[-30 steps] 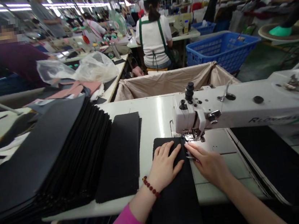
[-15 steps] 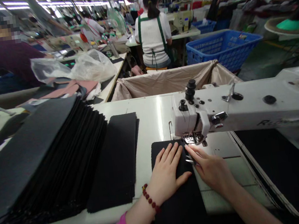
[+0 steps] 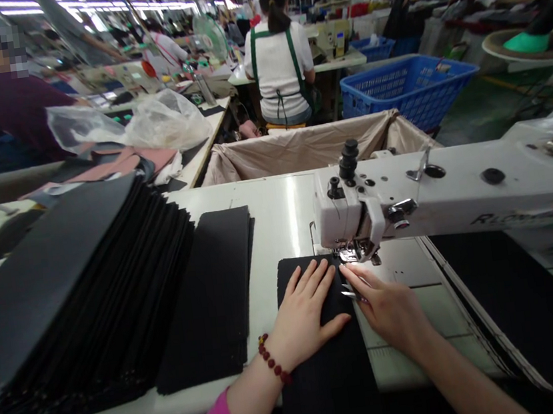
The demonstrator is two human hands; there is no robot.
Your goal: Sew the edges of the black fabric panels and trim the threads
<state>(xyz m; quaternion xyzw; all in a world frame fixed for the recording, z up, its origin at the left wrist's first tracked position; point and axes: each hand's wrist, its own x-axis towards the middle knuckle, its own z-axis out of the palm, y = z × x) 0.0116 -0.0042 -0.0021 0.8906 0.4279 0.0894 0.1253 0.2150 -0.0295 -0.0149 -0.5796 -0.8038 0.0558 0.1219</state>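
Observation:
My left hand (image 3: pixel 306 307) lies flat with fingers spread on a black fabric panel (image 3: pixel 328 382), whose far edge reaches the presser foot (image 3: pixel 347 254) of a white sewing machine (image 3: pixel 435 187). Close by on the right, my right hand (image 3: pixel 387 307) is closed around small thread snips (image 3: pixel 351 293), their metal blades poking out toward the left. Its index fingertip touches the panel's right edge, just in front of the foot. The panel hangs over the table's near edge. How the snips' handles sit in the palm is hidden.
At the left rise a tall stack of black panels (image 3: pixel 63 273) and a lower pile (image 3: pixel 207 296). More black pieces (image 3: pixel 524 297) lie right of the machine. Beyond the table are a beige cloth-lined bin (image 3: pixel 299 147), a blue basket (image 3: pixel 408 90) and a seated person (image 3: pixel 277 66).
The whole view has shifted slightly. Both hands, the panel and the snips keep practically the same places at the presser foot.

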